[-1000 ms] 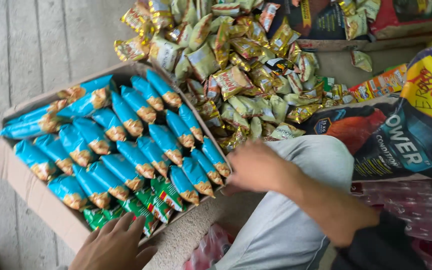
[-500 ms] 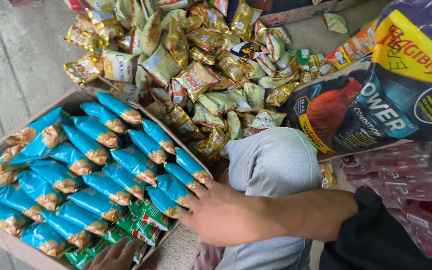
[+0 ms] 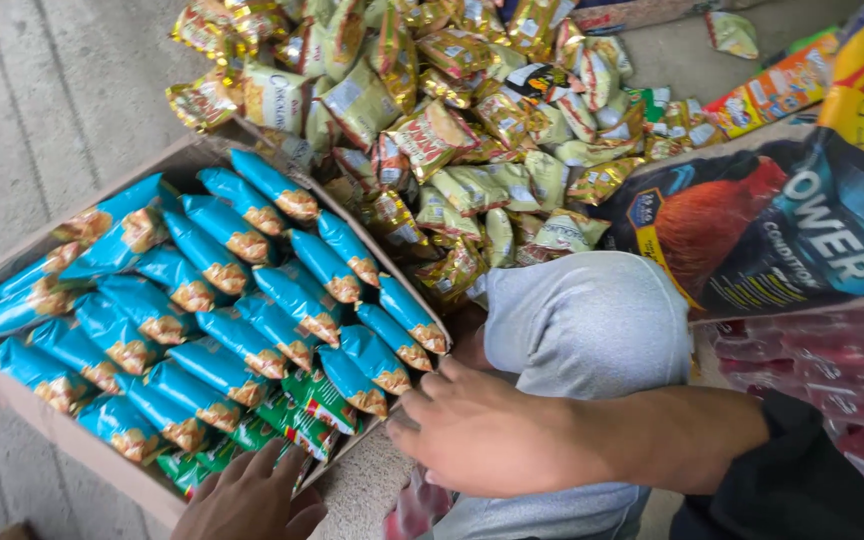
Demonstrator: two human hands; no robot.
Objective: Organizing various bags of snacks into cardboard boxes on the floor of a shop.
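A cardboard box (image 3: 12,400) on the floor is packed with rows of blue snack packets (image 3: 212,300), with a few green packets (image 3: 302,410) at its near corner. My left hand (image 3: 252,495) rests flat on the green packets at the box's near edge, fingers spread. My right hand (image 3: 492,435) reaches across my grey-clad knee (image 3: 582,320) to the box's right corner, fingertips touching the nearest blue packets. Neither hand grips anything that I can see.
A heap of gold and pale-green snack packets (image 3: 432,110) lies beyond the box. A big dark printed sack (image 3: 792,220) stands at the right, with red wrapped packs (image 3: 832,370) below it. The grey tiled floor (image 3: 32,120) shows at the left.
My right hand has moved left from my knee to the box's corner. The view has shifted, bringing the box closer and lower in the frame. My left hand stays at the near edge.
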